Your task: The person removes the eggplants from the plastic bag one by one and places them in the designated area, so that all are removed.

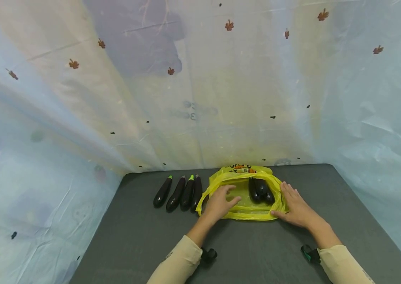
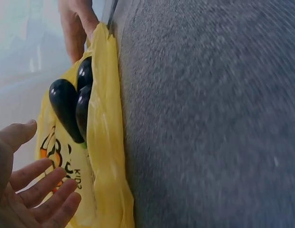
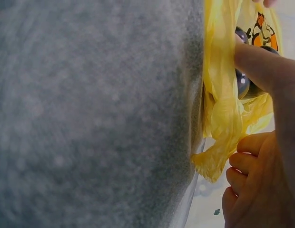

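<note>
Lying between left hand (image 1: 220, 204) and right hand (image 1: 298, 211), yellow bag (image 1: 248, 216) with eggplants (image 1: 260, 188)

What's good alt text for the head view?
A person's right hand touches the right edge of an open yellow bag with dark eggplants inside; the left hand is over its left side. More eggplants lie in a row left of it on a gray table.

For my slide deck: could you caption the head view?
Left hand and right hand at an open yellow bag of eggplants, more lined up beside it on the table.
</note>
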The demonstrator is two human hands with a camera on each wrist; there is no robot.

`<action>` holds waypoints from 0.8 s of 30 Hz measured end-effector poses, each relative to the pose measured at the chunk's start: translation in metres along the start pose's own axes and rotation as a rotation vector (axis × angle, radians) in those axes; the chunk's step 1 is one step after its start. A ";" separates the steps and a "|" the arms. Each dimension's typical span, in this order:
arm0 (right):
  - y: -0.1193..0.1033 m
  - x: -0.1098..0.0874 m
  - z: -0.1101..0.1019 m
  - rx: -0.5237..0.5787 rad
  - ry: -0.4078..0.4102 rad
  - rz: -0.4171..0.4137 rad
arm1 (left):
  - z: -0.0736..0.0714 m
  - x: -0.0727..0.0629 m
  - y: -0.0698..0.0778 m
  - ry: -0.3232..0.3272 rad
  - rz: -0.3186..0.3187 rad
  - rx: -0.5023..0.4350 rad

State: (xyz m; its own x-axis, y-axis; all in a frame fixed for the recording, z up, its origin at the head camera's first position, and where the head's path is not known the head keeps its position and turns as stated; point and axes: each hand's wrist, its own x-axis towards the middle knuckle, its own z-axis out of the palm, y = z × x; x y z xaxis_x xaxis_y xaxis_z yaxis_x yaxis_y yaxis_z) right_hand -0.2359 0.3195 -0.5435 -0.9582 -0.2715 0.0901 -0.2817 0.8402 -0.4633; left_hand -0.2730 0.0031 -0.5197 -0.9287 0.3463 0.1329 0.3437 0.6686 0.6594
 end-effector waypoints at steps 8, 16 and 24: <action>0.002 0.000 -0.001 0.013 -0.007 0.001 | 0.017 0.010 0.008 0.009 0.032 0.038; 0.002 0.000 -0.002 0.003 -0.003 0.006 | 0.028 0.020 0.018 0.050 0.046 0.062; 0.000 0.000 -0.002 0.014 0.004 -0.006 | 0.040 0.029 0.027 0.062 0.016 0.045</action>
State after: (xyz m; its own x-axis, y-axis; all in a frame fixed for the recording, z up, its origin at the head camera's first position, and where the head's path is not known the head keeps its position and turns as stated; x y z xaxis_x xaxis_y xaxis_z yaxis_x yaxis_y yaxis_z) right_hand -0.2360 0.3200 -0.5415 -0.9566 -0.2747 0.0970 -0.2871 0.8318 -0.4751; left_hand -0.2853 0.0576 -0.5277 -0.9292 0.3172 0.1896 0.3635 0.6924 0.6233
